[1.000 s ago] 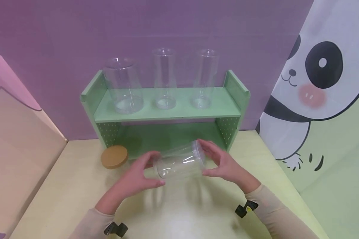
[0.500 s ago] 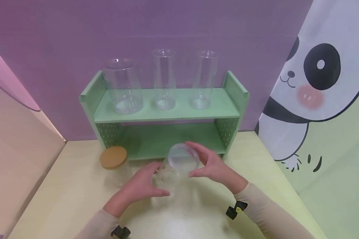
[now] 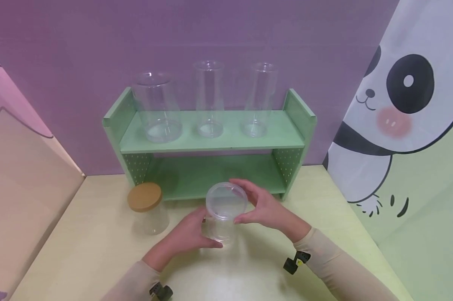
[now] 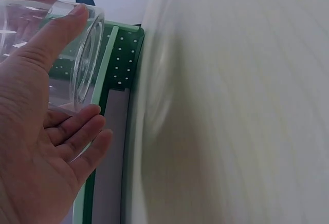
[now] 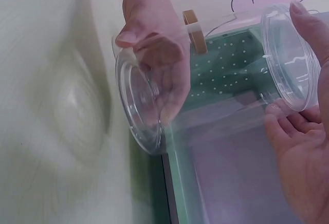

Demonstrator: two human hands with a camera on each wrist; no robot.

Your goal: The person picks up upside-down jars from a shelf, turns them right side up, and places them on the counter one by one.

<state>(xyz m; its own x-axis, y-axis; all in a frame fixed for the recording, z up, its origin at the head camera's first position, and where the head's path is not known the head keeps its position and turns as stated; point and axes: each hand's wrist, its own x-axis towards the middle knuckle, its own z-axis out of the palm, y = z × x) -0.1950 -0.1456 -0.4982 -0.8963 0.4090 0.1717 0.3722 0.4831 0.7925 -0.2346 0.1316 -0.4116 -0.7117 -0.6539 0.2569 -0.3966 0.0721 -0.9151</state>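
Observation:
Between my two hands a clear jar is held up above the table, its ribbed clear top, which looks like a lid, tilted toward the head camera. Near the base, my left hand grips the jar with thumb and fingers on opposite sides. In the left wrist view the left thumb lies along the jar's wall by its base. My right hand holds the top end by its edge. The right wrist view shows that ribbed top between the right thumb and fingers.
A clear jar with a cork-coloured lid stands on the table left of my hands. Behind is a green two-tier shelf. On its upper board stand a wide clear container and two slimmer ones.
The jar has turned from lying nearly sideways to nearly upright, its ribbed top swinging left and toward the head camera. My right hand has moved left; my left hand has shifted slightly right and down.

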